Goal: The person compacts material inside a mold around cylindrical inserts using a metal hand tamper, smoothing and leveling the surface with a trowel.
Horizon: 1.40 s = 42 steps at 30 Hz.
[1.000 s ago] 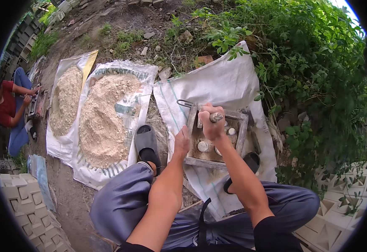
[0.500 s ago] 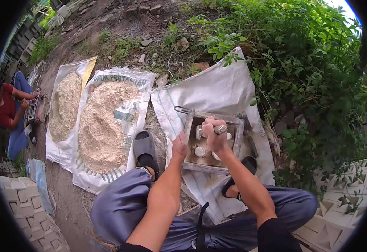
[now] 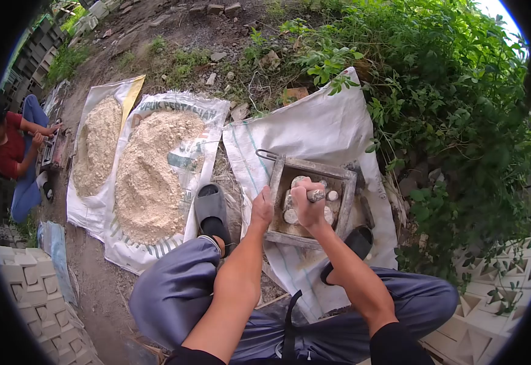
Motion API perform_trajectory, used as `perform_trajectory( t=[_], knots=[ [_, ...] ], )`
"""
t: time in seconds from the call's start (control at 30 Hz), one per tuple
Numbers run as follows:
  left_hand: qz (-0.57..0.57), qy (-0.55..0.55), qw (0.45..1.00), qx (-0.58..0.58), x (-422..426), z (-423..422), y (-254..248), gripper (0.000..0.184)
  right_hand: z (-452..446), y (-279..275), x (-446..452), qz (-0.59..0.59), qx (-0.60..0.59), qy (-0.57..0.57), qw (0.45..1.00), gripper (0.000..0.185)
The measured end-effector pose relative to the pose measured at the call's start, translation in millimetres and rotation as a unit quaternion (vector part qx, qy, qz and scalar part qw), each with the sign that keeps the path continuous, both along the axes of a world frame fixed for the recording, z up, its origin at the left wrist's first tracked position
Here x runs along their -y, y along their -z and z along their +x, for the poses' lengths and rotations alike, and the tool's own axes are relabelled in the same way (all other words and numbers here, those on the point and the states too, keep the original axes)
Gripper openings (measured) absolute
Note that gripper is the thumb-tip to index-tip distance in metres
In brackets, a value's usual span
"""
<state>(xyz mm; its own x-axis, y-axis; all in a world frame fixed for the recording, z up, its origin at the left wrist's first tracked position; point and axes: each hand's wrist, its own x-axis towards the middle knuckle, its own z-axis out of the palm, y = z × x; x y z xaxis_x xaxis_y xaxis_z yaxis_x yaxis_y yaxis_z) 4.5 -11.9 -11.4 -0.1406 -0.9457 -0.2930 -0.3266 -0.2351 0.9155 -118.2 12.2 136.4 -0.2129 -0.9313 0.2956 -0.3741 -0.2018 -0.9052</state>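
Observation:
A shallow wooden box (image 3: 349, 193) rests on a white sack in front of me, with a wire loop at its far left corner. My left hand (image 3: 262, 208) is closed on the box's left wall. Over the box, my right hand (image 3: 308, 204) makes a fist around a thick grey handle (image 3: 316, 195), whose rounded end sticks out to the right. Below and around this fist lie several whitish round pieces (image 3: 290, 216) inside the box. My fist hides the middle of the box and the lower part of the handled tool.
Two sacks with pale powder heaps (image 3: 147, 176) lie to the left. A white sack (image 3: 314, 128) spreads under the box. Leafy plants (image 3: 436, 121) crowd the right. Patterned pale blocks (image 3: 34, 292) stand at both lower sides. Another person (image 3: 19, 152) sits at far left.
My right fist has shifted slightly within the box, and more of the whitish pieces show around it. My left hand stays at the left wall. The view has moved a little.

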Motion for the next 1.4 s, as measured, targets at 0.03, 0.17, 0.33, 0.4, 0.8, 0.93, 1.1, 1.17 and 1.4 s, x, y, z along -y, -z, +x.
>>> perform_trajectory(
  t=[0.03, 0.17, 0.33, 0.4, 0.8, 0.93, 1.1, 1.17, 1.4],
  knots=[
    [-0.026, -0.012, 1.000, -0.002, -1, 0, 0, 0.061, 4, -8, -3, 0.000, -0.002, -0.001, 1.000, 0.021],
    [-0.009, -0.016, 1.000, 0.009, -3, 2, 6, 0.062, 16, -14, -16, -0.023, 0.075, 0.088, 0.993, 0.020],
    [-0.001, 0.004, 1.000, 0.013, -1, 3, 5, 0.065, 20, -15, -14, 0.012, -0.001, 0.037, 0.999, 0.022],
    [0.011, 0.001, 1.000, 0.019, 3, -1, 5, 0.064, 23, -36, -21, -0.013, 0.032, 0.051, 0.998, 0.024],
    [0.051, -0.006, 0.999, 0.003, 0, 4, 3, 0.062, 40, -8, -47, 0.024, 0.004, -0.013, 1.000, 0.020],
    [0.023, -0.030, 0.999, 0.008, 1, -2, 10, 0.064, 37, -29, -49, -0.028, 0.054, 0.034, 0.998, 0.020],
    [0.028, -0.010, 0.999, 0.017, 4, 1, 3, 0.066, 36, -9, -53, -0.013, 0.023, -0.003, 1.000, 0.021],
    [0.022, -0.016, 1.000, 0.009, 5, 1, 8, 0.066, 38, -21, -54, 0.083, 0.131, 0.063, 0.986, 0.020],
    [0.041, -0.003, 0.999, 0.004, -1, 2, 0, 0.066, 44, -20, -45, -0.020, 0.037, 0.023, 0.999, 0.024]
  ],
)
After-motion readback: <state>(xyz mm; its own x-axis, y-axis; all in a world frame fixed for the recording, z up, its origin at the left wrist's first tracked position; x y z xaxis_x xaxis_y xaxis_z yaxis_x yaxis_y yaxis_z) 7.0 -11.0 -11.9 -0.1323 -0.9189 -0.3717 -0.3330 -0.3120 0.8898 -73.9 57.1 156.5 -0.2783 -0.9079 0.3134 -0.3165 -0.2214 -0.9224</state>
